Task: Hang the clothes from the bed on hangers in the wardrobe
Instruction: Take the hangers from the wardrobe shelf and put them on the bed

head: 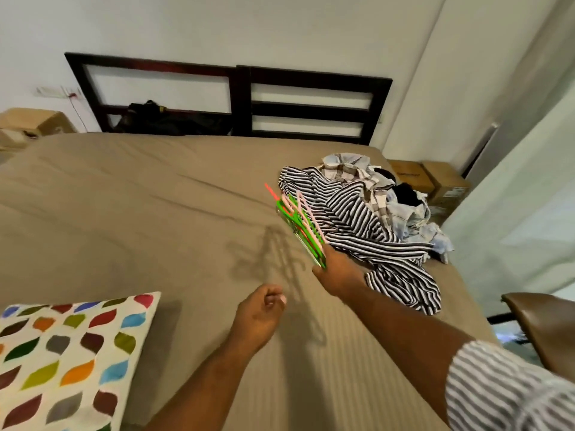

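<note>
A heap of clothes lies on the right side of the bed (155, 197): a black-and-white striped garment (367, 225) in front, a checked shirt (351, 169) and pale blue denim (413, 216) behind it. My right hand (339, 272) grips a bundle of plastic hangers (298, 222), green, pink and red, held above the sheet just left of the striped garment. My left hand (261, 315) hovers over the bed nearer to me, fingers loosely curled, holding nothing.
A pillow (62, 362) with coloured leaf shapes lies at the near left. A dark headboard (242, 98) stands at the far end, with a black bag against it. Cardboard boxes (435, 181) sit on the floor at the right, and a brown chair (544, 325) is near the bed's right edge.
</note>
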Demonstrator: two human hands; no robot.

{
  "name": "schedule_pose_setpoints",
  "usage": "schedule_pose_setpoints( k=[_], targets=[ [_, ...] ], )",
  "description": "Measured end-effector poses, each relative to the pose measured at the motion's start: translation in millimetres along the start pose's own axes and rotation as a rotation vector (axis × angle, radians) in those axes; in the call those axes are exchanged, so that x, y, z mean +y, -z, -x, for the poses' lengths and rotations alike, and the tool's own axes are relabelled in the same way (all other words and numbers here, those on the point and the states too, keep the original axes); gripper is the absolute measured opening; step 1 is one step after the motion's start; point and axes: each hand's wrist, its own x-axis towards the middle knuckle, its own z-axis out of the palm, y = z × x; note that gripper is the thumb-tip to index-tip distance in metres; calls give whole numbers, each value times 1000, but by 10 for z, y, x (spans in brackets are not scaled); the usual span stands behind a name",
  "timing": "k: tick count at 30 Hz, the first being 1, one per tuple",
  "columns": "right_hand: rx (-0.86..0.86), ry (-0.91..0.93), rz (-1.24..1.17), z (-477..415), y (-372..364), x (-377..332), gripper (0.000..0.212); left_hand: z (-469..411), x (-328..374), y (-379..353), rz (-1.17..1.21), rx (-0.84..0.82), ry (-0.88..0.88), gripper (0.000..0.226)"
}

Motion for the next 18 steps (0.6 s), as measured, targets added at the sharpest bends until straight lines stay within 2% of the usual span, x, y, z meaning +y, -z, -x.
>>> schedule_pose_setpoints(
  k=[3,6,7,10,13,18],
  targets=[
    [62,33,76,-621,-86,-196,60,42,-378,179,-34,26,-25,11],
    [79,80,180,-1027,-298,-375,102,50,-647,300,-72,33,-56,12],
    [79,100,205,-1075,-380,-424,109,55,-698,333,-81,41,-64,12],
    [68,176,193,-965,-591,-490,93,123,-766,398,-101,76,-73,14],
    [-64,248,274,-640,-658,-419,78,204,-773,391,-112,72,-50,14],
    [-140,239,286,-133,-410,-224,69,275,-506,339,-127,66,-65,15]
  ],
)
